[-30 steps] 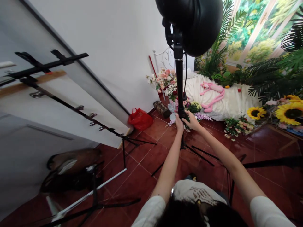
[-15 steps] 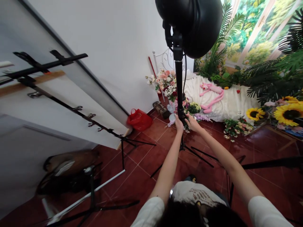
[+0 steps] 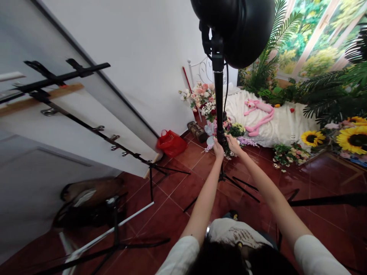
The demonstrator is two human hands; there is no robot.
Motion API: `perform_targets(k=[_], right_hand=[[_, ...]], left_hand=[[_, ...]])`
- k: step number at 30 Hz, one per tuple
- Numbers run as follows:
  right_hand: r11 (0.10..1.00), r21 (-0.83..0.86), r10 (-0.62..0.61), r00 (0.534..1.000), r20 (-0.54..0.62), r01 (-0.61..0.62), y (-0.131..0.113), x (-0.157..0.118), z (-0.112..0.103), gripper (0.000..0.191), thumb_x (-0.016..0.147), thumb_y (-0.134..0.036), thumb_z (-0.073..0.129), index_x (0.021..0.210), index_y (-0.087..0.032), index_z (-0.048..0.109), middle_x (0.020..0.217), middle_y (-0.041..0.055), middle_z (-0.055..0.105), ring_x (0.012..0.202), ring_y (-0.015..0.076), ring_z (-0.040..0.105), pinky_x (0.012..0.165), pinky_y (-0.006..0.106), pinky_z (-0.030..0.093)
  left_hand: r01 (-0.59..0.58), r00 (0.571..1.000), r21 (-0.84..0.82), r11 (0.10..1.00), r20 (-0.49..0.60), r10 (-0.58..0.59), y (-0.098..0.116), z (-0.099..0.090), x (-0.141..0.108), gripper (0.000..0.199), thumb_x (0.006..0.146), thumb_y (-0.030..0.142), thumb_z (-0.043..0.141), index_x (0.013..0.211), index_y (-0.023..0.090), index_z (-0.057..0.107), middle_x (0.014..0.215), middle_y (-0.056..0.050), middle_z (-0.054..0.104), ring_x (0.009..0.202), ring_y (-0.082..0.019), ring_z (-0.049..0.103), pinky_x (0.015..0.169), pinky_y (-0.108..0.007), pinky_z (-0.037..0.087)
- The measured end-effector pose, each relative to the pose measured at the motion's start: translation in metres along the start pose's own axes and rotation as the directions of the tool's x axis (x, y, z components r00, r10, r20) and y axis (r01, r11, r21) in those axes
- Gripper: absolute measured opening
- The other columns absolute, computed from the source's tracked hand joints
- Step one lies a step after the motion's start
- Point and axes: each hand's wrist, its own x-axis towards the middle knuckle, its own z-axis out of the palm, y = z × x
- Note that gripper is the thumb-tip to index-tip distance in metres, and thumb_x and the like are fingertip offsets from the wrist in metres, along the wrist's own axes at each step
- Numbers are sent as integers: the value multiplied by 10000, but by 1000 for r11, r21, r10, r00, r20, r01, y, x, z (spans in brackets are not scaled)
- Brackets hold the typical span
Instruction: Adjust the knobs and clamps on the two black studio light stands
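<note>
A black light stand (image 3: 219, 95) rises upright in front of me, with a large black studio lamp (image 3: 243, 32) on top. My left hand (image 3: 218, 149) is closed around the pole just below its locking collar (image 3: 220, 136). From the other side, my right hand (image 3: 234, 145) has its fingers closed at that collar's knob, which they mostly hide. A thin cable (image 3: 226, 86) hangs along the upper pole. Down on the floor, the stand's tripod legs (image 3: 241, 189) are spread.
Left stands a white board (image 3: 114, 126) with a clamp-hung crossbar. A red bag (image 3: 172, 143) lies by the wall. Flowers (image 3: 202, 95), a pink plush toy (image 3: 259, 112) on white cloth and sunflowers (image 3: 354, 139) are beyond. Another black stand leg (image 3: 323, 200) crosses at right.
The whole view has shifted slightly, so the scene sits a little further right. Both hands stay at the collar; the right fingers have moved slightly around it.
</note>
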Motion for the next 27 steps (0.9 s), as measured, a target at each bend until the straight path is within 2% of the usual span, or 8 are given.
perform_targets(k=[5,7,11,14,19,22,27], right_hand=[[982,170,88,995,-52,-78,8,6,7,361,964,-354,313,1095,-201,613,1007,70,646,1002,229,575,1021,438,407],[970,218,126,990,-61,-110,8,5,8,343,950,-367,332,1062,-200,610,959,61,632,959,222,577,991,419,430],[923,340,204,978,-41,-178,5,1,10,324,913,-419,404,1067,-197,584,805,7,579,744,171,553,783,322,500],[887,418,236,971,-39,-199,4,0,12,331,876,-465,480,1062,-201,549,679,-46,506,615,134,498,636,257,468],[833,512,253,967,-21,-207,5,6,16,345,800,-529,535,957,-222,510,646,-63,498,588,123,524,597,242,446],[823,536,235,972,-18,-189,7,7,17,328,779,-491,555,960,-219,528,633,-64,497,550,124,519,559,241,434],[852,481,257,965,-41,-207,3,7,14,296,791,-414,537,1000,-205,562,597,-69,471,463,113,434,485,235,381]], left_hand=[[24,995,100,995,-103,-14,5,5,-2,563,961,577,284,881,160,653,904,-158,709,1043,-258,654,961,-358,477],[9,993,108,994,-120,4,5,6,-3,530,965,549,297,850,166,646,870,-158,704,1021,-258,657,939,-347,478],[-7,993,91,996,-119,18,4,6,-3,499,962,535,318,798,183,630,793,-131,688,947,-247,663,899,-344,485],[5,993,87,996,-122,6,4,5,-3,515,956,560,328,801,180,640,786,-121,688,946,-246,667,905,-347,486],[-12,994,76,997,-109,20,5,5,-4,564,941,615,323,840,174,660,834,-131,702,901,-241,666,870,-345,495],[-27,995,82,996,-91,35,4,4,-3,598,931,647,305,819,180,661,813,-128,695,860,-236,659,849,-344,493],[-50,995,63,997,-83,55,0,5,-2,633,931,655,273,817,173,666,801,-135,688,845,-232,656,837,-341,484]])
